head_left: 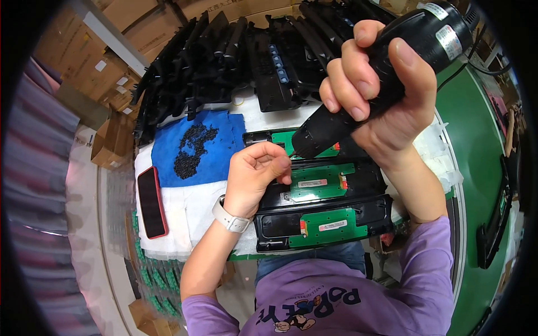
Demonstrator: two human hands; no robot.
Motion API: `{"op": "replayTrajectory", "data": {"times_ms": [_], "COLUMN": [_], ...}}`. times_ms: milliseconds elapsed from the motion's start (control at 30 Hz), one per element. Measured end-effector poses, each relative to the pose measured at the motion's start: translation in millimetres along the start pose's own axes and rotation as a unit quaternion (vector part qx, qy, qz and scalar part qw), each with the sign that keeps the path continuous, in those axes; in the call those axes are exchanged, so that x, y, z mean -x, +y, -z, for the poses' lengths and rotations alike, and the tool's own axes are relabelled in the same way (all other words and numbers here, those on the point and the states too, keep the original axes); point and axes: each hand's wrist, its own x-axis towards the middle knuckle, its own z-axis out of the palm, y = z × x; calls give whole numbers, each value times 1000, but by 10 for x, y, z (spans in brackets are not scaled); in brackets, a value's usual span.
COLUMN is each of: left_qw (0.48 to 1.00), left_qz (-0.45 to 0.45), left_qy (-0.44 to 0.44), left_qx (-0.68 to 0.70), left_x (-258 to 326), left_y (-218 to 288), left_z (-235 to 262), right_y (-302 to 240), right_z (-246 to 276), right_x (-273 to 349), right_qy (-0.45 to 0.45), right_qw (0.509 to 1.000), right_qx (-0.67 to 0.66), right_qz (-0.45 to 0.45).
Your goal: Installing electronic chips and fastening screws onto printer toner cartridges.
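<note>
The power screwdriver [386, 73] slants over the far edge of the middle panel [367, 182], its body up to the right and its tip low at the far panel [258, 137], which lies just beyond the middle one. The right hand [400, 115] is wrapped around the screwdriver, a smooth black cylinder tapering to a ribbed nose. The left hand [260, 171], above the middle panel's left part, has thumb and forefinger drawn into a narrow pinch by the tip; whether anything sits between them is too small to tell. Hands and tool hide much of the far panel, and the left hand covers some of the middle one. The near panel [274, 224] lies on the body side of the middle panel; all three are glossy black trays with flat green circuit boards, the middle panel's board [330, 178] bearing a pale label.

Left of the middle panel and slightly beyond, a soft blue cloth [216, 168] carries a loose, grainy heap of small black pieces [190, 157]. Farther left, a phone [150, 201] with a dark, glassy face and red edge lies on a creased white sheet [190, 224]. Well beyond the middle panel, long black mouldings [224, 61] crowd in an angular row, with cardboard boxes [140, 28] behind. A smooth green surface [462, 106] stretches to its right; a pleated, purplish-grey curtain [45, 168] hangs far to its left.
</note>
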Motion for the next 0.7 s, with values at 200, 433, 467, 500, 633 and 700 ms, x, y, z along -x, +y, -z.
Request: {"op": "replayTrajectory", "data": {"times_ms": [200, 433, 467, 500, 633, 700], "left_qw": [999, 823, 734, 651, 646, 652], "left_qz": [10, -204, -229, -235, -119, -125], "left_qy": [-10, 155, 189, 221, 233, 223], "left_qx": [-30, -507, -610, -688, -717, -714], "left_x": [18, -91, -124, -132, -138, -152], "left_y": [6, 383, 425, 416, 372, 366], "left_z": [18, 291, 457, 714, 1144, 1116], "right_y": [96, 29, 46, 52, 71, 115], "right_z": [61, 346, 436, 467, 640, 723], "right_x": [-46, -125, -113, -119, -99, -92], "right_qy": [0, 41, 47, 48, 65, 74], "right_qw": [997, 998, 997, 997, 985, 985], "right_qx": [-80, 12, 45, 44, 146, 145], "right_qz": [2, -35, -27, -28, -59, -50]}}
